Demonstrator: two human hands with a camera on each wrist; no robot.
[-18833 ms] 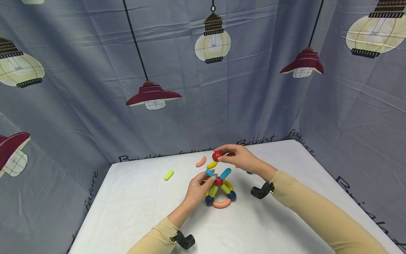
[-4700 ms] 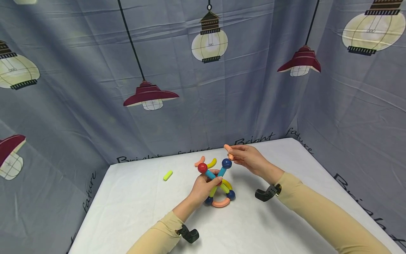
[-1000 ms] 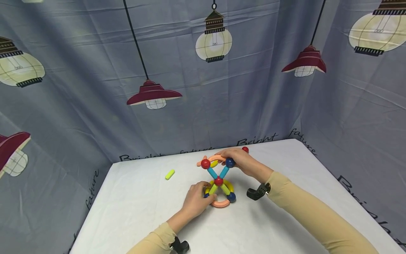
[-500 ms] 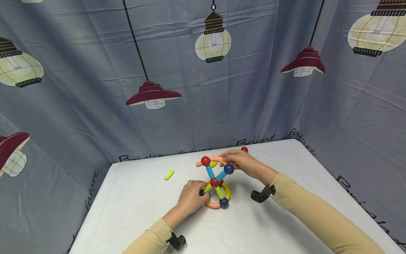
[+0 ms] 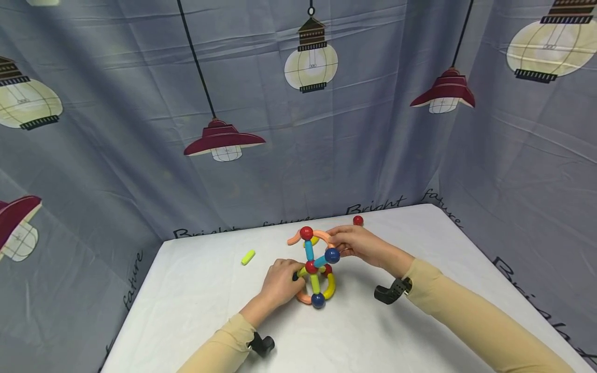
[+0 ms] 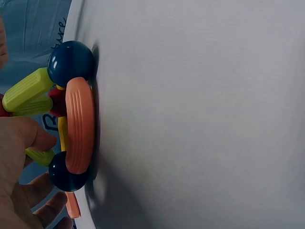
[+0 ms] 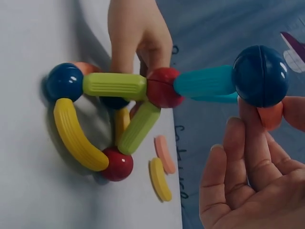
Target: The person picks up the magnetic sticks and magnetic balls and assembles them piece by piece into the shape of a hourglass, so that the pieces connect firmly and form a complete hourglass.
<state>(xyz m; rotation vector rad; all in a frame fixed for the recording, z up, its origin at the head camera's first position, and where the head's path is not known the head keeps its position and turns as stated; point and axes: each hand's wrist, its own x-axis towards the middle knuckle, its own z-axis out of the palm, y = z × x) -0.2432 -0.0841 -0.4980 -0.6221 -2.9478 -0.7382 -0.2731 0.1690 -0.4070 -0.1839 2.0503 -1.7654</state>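
A magnetic ball-and-stick model stands on the white table [image 5: 210, 300]. From its central red ball [image 5: 311, 267], yellow-green sticks run down to a base ring and blue sticks run up to a red ball [image 5: 306, 233] and a dark blue ball [image 5: 332, 255]. A curved orange stick [image 5: 322, 235] spans those upper balls. Beside the blue ball, my right hand [image 5: 361, 246] pinches this orange stick, as the right wrist view shows. My left hand [image 5: 280, 282] grips a lower yellow-green stick [image 6: 41, 156] by a base ball [image 6: 67, 174]. Its fingertips are partly hidden in the head view.
Behind the model lie a loose orange curved stick [image 5: 294, 239] and a yellow curved stick [image 7: 160, 179]. A short yellow-green stick [image 5: 248, 257] is off to the left. Near the far edge sits a loose red ball [image 5: 357, 220]. Grey printed curtains [image 5: 298, 171] hang behind the table.
Earlier, balls were added to the blue sticks and the orange stick was brought over the top. During the last second the whole model has turned, its right side swinging toward me.
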